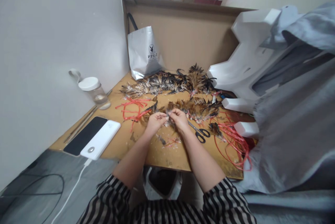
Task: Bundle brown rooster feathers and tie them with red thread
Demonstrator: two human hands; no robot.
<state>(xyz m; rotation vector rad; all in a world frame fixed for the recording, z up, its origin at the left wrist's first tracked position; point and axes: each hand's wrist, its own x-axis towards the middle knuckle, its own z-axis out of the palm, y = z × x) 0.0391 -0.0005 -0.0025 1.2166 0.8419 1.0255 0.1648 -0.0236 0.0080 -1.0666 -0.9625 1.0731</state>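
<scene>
My left hand (157, 122) and my right hand (178, 118) meet over the middle of the table, fingertips pinched together. Between them is a small greyish feather (168, 114), partly hidden by the fingers. Just behind my hands lies a row of brown feathers (200, 109). Black-handled scissors (201, 133) rest to the right of my right wrist, their blades toward it. Red plastic string (134, 108) lies in loops left of my hands, and more red string (232, 140) is heaped at the right. Loose feather scraps (162, 140) are scattered between my forearms.
Farther back lies a larger bank of dark and brown feathers (167, 82), before a silver bag (143, 52). At left are a lidded bottle (95, 91), a phone (86, 135) and a cabled white power bank (102, 138). White foam (230, 72) and grey cloth (295, 122) border the right.
</scene>
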